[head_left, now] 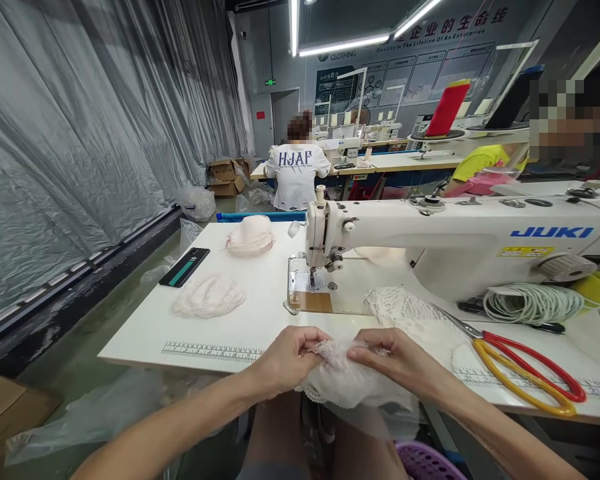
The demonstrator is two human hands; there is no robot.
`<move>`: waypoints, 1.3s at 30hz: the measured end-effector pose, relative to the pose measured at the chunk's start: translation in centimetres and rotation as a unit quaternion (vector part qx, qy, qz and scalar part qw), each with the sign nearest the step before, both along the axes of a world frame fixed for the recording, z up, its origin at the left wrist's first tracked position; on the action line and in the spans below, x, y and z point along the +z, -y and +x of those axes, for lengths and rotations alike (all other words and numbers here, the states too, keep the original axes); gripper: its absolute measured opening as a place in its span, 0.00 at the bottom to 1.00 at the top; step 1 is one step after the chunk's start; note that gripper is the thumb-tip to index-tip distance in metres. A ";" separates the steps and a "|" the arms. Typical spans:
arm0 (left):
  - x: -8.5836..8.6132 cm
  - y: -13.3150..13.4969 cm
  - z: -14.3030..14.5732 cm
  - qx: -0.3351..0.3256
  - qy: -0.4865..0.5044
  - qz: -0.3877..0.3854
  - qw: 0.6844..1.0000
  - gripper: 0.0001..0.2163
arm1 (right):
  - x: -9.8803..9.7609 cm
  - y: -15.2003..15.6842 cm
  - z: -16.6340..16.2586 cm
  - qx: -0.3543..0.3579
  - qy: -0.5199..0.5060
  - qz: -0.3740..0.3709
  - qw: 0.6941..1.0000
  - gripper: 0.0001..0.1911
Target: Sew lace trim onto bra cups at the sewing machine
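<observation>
A piece of white lace fabric [340, 380] with a scalloped edge hangs over the front edge of the table, above my lap. My left hand [295, 357] pinches its gathered top from the left. On the other side my right hand [393, 357] grips the same fabric between thumb and fingers. Just beyond my hands stands the white sewing machine [370, 230], its presser foot [313, 277] over the metal plate. More white lace [405, 310] lies on the table to the right of the needle area.
Red-and-yellow scissors [525, 373] lie at the right, near a coil of pale cord [533, 305]. Two pale lace pieces, one nearer [210, 297] and one farther [251, 237], rest left beside a phone [185, 267]. A purple basket [427, 461] stands below. Ahead sits a person [296, 173].
</observation>
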State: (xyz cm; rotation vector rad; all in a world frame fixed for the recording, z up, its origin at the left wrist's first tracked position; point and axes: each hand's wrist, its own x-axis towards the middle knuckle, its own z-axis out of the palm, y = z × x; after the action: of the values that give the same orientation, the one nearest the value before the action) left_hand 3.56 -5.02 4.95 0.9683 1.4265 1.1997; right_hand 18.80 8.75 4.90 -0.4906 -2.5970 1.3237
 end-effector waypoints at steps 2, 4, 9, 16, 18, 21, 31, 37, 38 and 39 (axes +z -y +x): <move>0.3 0.3 -0.2 -0.025 0.005 0.010 1.000 0.13 | 0.0 0.1 0.0 -0.004 -0.027 0.019 0.999 0.21; 0.3 0.4 -0.4 -0.041 0.014 -0.006 0.999 0.16 | -0.1 0.3 -0.1 -0.008 -0.032 0.029 0.999 0.21; -0.4 0.6 0.3 -0.028 0.029 -0.044 0.998 0.14 | -0.7 0.6 0.3 -0.052 -0.004 0.097 0.994 0.20; -1.1 1.5 1.1 -0.011 -0.071 0.007 0.997 0.11 | -0.7 0.7 2.1 -0.082 -0.005 0.095 0.992 0.17; -0.7 1.9 1.1 -0.015 -0.071 -0.009 0.997 0.12 | -0.4 0.9 2.3 -0.077 -0.020 0.054 0.995 0.14; 0.1 2.3 1.4 -0.020 -0.016 -0.033 0.999 0.16 | -0.1 1.4 2.4 -0.066 -0.036 0.018 0.997 0.13; -1.4 2.9 2.8 -0.034 0.000 -0.033 0.999 0.12 | 0.3 1.8 3.1 -0.028 -0.031 -0.019 0.999 0.12; -0.8 3.1 2.2 -0.083 0.038 -0.013 0.996 0.15 | 0.3 2.5 2.9 -0.009 -0.009 -0.027 1.000 0.14; -0.7 3.0 2.2 -0.081 0.051 -0.022 0.995 0.17 | 0.3 2.6 2.6 -0.007 -0.007 -0.028 1.000 0.14; -0.7 2.8 2.2 -0.071 0.053 -0.025 0.996 0.17 | 0.3 2.7 2.4 -0.005 -0.005 -0.028 1.000 0.14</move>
State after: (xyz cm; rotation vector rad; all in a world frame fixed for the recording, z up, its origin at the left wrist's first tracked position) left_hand 5.80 -7.87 4.27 0.9411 1.2760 1.0895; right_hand 21.21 6.07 5.19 -0.5037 -2.5513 1.3963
